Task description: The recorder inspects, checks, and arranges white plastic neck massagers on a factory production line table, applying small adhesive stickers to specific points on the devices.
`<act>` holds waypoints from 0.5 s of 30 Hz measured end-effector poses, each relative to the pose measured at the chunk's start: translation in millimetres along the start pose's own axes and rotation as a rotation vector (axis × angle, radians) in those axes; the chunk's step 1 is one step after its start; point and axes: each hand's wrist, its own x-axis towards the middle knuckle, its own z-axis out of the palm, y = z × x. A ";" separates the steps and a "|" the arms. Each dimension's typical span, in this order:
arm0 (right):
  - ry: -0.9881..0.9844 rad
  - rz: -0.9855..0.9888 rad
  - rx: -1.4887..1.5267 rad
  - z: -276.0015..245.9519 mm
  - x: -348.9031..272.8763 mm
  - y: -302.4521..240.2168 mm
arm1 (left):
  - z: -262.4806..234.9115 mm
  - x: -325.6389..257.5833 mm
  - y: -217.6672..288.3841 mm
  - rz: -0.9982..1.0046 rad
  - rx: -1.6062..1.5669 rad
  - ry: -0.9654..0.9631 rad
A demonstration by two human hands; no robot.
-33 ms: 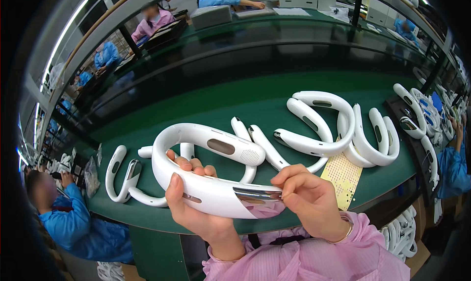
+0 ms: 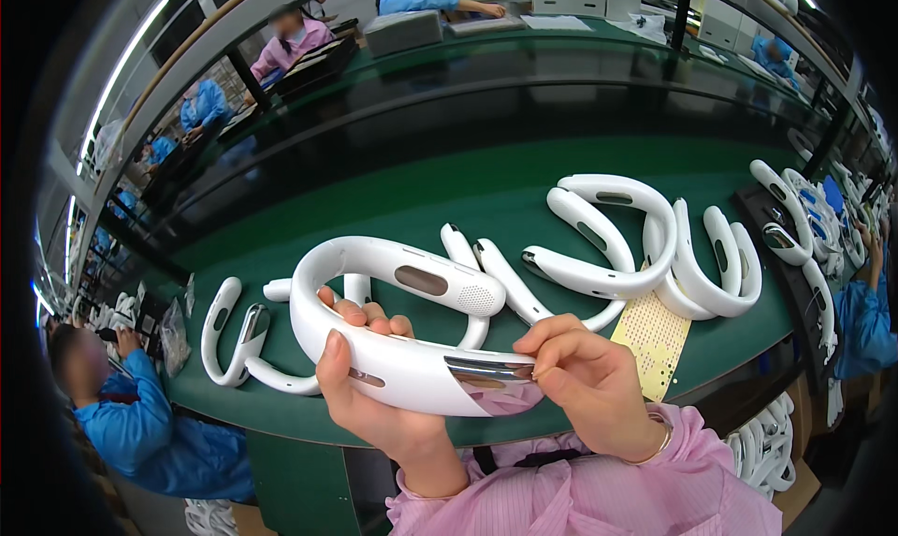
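Note:
A white U-shaped neck fan (image 2: pixel 402 372) is held up over the near edge of the bench. My left hand (image 2: pixel 374 386) is closed round its lower arm, thumb in front and fingers reaching over the inner side. This arm ends in a shiny mirror-like panel (image 2: pixel 486 369); the other arm carries a dark oval window and a dotted grille. At the panel's right end, my right hand (image 2: pixel 589 377) has thumb and forefinger pinched together, touching the tip. What lies between those fingertips is too small to make out.
More white neck fans (image 2: pixel 613 199) lie on the green bench (image 2: pixel 412 185), left and right. A yellow sheet (image 2: pixel 653 349) with rows of small marks is beneath some of them. Co-workers in blue (image 2: pixel 154 424) sit at both sides. A dark rail runs behind.
The fingertips of my right hand have shifted very slightly left at the panel's end. The neck fan and my left hand look the same.

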 end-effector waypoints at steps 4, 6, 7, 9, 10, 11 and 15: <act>0.021 -0.018 -0.005 4.7 2.0 3.0 | 2.5 -1.5 0.6 0.021 0.016 0.037; 0.046 -0.034 -0.016 5.7 2.2 4.0 | 2.7 -1.4 1.3 0.027 -0.018 0.025; 0.053 -0.059 -0.020 6.0 2.8 5.0 | 2.9 -1.3 1.6 0.031 -0.035 0.019; 0.068 -0.106 -0.027 5.9 3.6 8.6 | 5.2 -2.3 2.3 0.043 -0.016 0.033; 0.080 -0.133 -0.047 6.4 4.0 10.0 | 6.0 -2.6 2.2 0.049 -0.006 0.039; 0.091 -0.161 -0.065 7.6 4.6 11.6 | 5.6 -2.6 2.0 0.052 -0.005 0.038; 0.150 -0.210 -0.089 14.1 4.6 14.2 | 6.1 -4.0 1.7 0.075 0.006 0.043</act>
